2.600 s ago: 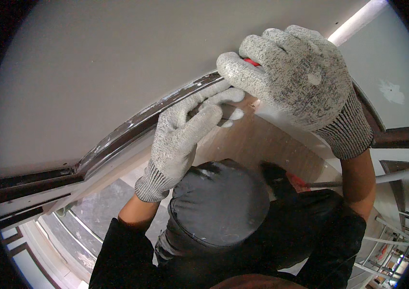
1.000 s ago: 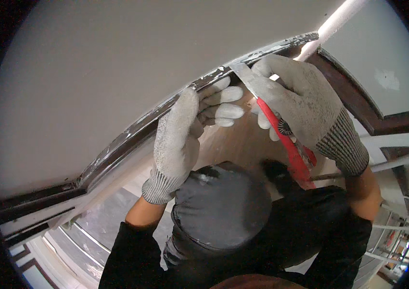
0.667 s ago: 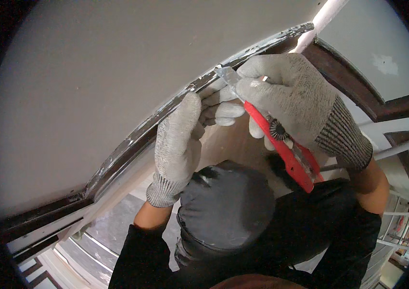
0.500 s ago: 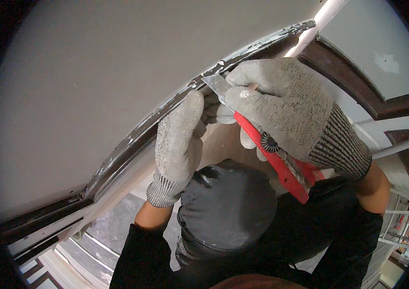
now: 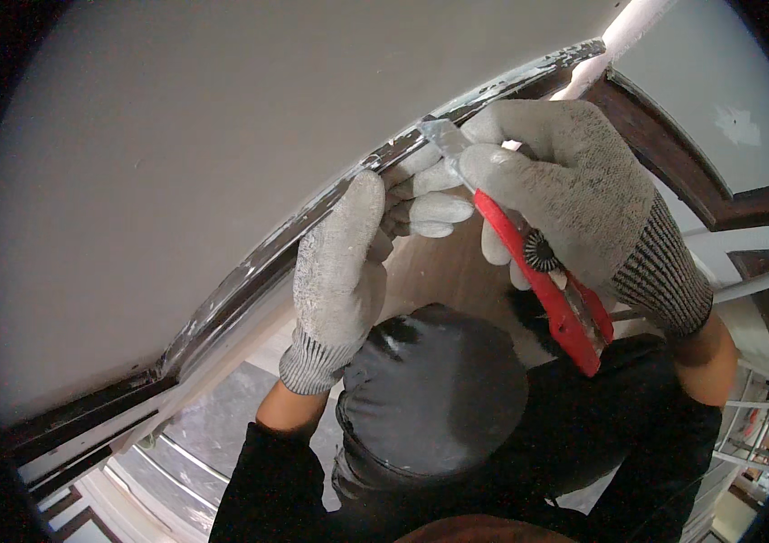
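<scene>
A dark trim strip (image 5: 249,271) with flaking white patches runs diagonally along the edge of a grey panel. My left hand (image 5: 337,262), in a grey knit glove, grips this strip, thumb along its face and fingers reaching round beneath. In my right hand (image 5: 574,181), gloved alike, is a red utility knife (image 5: 547,299) with a black dial. Its wide blade (image 5: 446,138) is extended, and the tip meets the strip just right of my left fingers. Part of the knife's handle is hidden behind my right hand.
The smooth grey panel (image 5: 204,163) fills the upper left. A dark brown frame (image 5: 728,208) borders pale panels at right. Rounded black fabric (image 5: 434,389) bulges up below my hands. Metal rails (image 5: 181,471) show at lower left, and pale bars (image 5: 755,398) at far right.
My right hand has shifted right and slightly up with the knife, taking the blade tip farther along the strip. My left hand stays almost in place.
</scene>
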### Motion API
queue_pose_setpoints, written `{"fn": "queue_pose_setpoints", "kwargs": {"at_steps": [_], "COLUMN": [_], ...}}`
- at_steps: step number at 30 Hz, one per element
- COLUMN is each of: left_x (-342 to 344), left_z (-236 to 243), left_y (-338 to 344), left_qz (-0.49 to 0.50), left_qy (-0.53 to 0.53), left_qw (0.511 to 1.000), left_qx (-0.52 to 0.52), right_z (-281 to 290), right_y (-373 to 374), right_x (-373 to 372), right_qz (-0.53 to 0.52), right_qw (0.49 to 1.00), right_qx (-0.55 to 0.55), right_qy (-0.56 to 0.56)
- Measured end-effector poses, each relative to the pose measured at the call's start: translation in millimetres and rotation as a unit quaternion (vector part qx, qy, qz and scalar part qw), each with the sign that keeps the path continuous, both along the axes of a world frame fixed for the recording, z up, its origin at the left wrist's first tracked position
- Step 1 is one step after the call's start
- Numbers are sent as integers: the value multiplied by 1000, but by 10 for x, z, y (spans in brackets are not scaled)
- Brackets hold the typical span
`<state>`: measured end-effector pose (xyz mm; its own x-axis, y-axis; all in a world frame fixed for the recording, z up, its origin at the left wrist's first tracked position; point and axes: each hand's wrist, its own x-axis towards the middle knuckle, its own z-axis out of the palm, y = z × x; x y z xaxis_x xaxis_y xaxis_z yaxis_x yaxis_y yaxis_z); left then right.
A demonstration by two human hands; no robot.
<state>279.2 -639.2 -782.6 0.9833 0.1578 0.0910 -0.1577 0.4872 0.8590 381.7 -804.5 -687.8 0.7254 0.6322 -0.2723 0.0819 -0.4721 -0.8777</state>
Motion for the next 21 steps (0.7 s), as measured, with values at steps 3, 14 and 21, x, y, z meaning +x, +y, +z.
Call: {"fn": "queue_pose_setpoints", "kwargs": {"at_steps": [3, 14, 21], "left_x": [-13, 58, 17], "left_z": [-55, 56, -20], "left_y": [6, -80, -24], "left_qz": [28, -2, 51], "left_qy": [21, -28, 59], "left_qw": [999, 1000, 997], "left_qx": [12, -9, 1], "right_z": [-18, 30, -31], "right_y": [-2, -75, -21], "right_x": [4, 74, 66], "right_qz": [7, 10, 27], "right_qw": [1000, 1000, 999], "right_qx": [3, 4, 4], "right_qy": [-6, -15, -27]}}
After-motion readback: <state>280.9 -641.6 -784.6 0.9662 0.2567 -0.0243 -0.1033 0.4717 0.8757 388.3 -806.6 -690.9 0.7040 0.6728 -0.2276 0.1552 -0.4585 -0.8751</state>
